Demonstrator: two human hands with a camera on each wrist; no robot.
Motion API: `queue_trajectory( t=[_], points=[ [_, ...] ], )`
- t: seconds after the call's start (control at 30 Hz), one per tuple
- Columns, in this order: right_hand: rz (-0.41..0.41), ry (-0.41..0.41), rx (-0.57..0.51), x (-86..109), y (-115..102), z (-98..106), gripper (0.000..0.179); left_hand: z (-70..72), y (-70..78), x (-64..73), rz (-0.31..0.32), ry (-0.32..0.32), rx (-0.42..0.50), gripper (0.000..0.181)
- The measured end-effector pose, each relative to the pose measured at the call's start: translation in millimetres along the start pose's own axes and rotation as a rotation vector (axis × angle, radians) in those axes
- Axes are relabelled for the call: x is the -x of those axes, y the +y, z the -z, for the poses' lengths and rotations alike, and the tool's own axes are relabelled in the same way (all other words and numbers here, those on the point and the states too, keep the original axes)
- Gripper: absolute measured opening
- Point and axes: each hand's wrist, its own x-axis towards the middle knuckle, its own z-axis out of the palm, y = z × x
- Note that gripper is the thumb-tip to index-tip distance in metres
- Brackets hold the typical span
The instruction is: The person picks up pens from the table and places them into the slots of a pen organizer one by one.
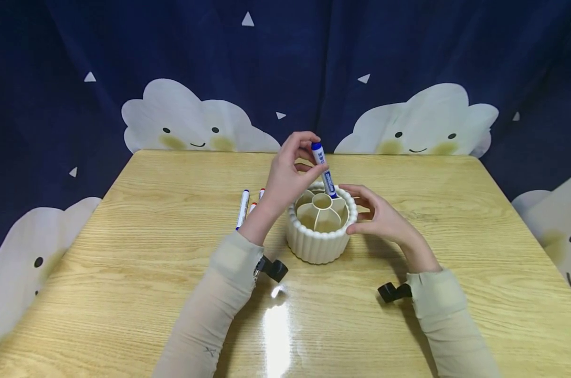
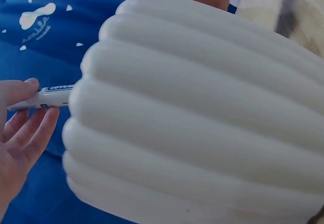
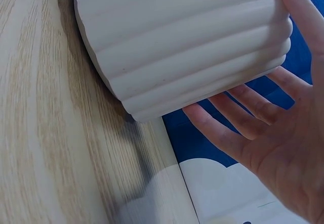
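A blue-capped marker [image 1: 329, 181] is pinched between the thumb and fingers of my left hand [image 1: 292, 170], standing slightly tilted with its lower end at the far inner rim of a cream pen holder [image 1: 317, 247]. The holder is round and ribbed, with a scalloped rim and curved dividers around a central ring. My right hand [image 1: 380, 215] grips its right side, thumb [image 3: 302, 11] at the near rim and fingers [image 3: 217, 128] around the far side. The left wrist view shows the marker's white barrel [image 2: 58, 96] beside the ribbed wall.
On the wooden table [image 1: 125, 262], left of the holder, lie a blue-ended white marker [image 1: 243, 209] and red-ended ones [image 1: 253, 206], partly behind my left wrist. A dark blue curtain [image 1: 285, 63] with white clouds hangs behind the table's far edge.
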Motion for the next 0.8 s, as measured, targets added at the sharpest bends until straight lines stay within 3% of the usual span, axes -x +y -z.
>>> queue_trajectory(
  t=[0.2,0.5,0.8],
  points=[
    [0.003,0.000,-0.003,-0.6,1.3,0.6,0.081,-2.4,-6.8,4.5,0.080,-0.052,0.020,0.037],
    [-0.002,-0.009,-0.008,0.5,1.1,0.0,0.080,-6.5,-10.7,7.9,0.094,-0.099,-0.021,0.031],
    [0.010,-0.009,-0.002,1.0,1.8,-0.2,0.080,-9.7,-16.8,11.0,0.076,-0.283,-0.137,0.020]
  ],
)
